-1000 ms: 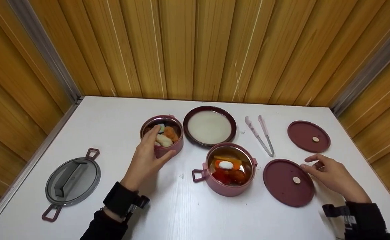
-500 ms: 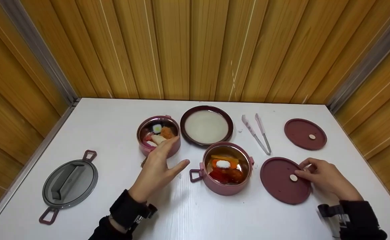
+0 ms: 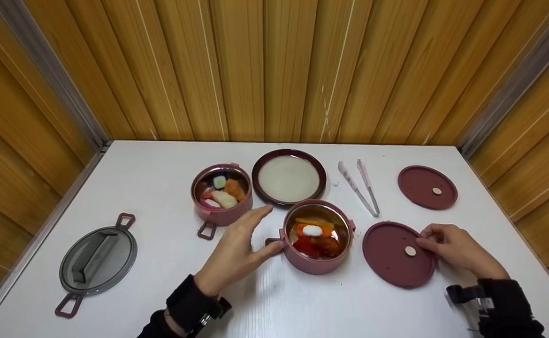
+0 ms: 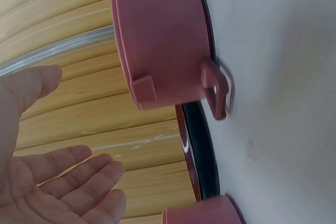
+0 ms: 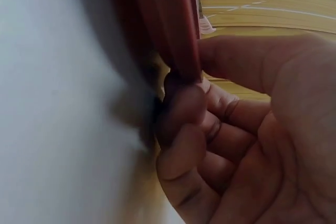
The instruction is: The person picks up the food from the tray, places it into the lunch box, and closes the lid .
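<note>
My right hand (image 3: 460,249) pinches the right edge of a round maroon lid (image 3: 382,256) with a pale button on top. In the right wrist view the thumb lies on one face of the lid (image 5: 170,19) and curled fingers are under its rim. My left hand (image 3: 230,256) has its fingers spread, the thumb tip right at the side handle of a pink pot (image 3: 316,267). Inside that pot sit red and orange food pieces (image 3: 319,244) with a white one. A second pink pot (image 3: 230,216) stands beyond the left hand, holding several food pieces (image 3: 225,199).
A maroon-rimmed plate (image 3: 289,178) sits behind the pots. Tongs (image 3: 366,192) lie to its right, and another maroon lid (image 3: 427,188) is at the back right. On the left lies a grey lid (image 3: 98,260) with two loop handles. Wood-patterned panels (image 3: 284,70) enclose the table.
My left hand has moved from over the left pot to the right, beside the right pot's handle. My right hand has closed its fingers on the near maroon lid's edge.
</note>
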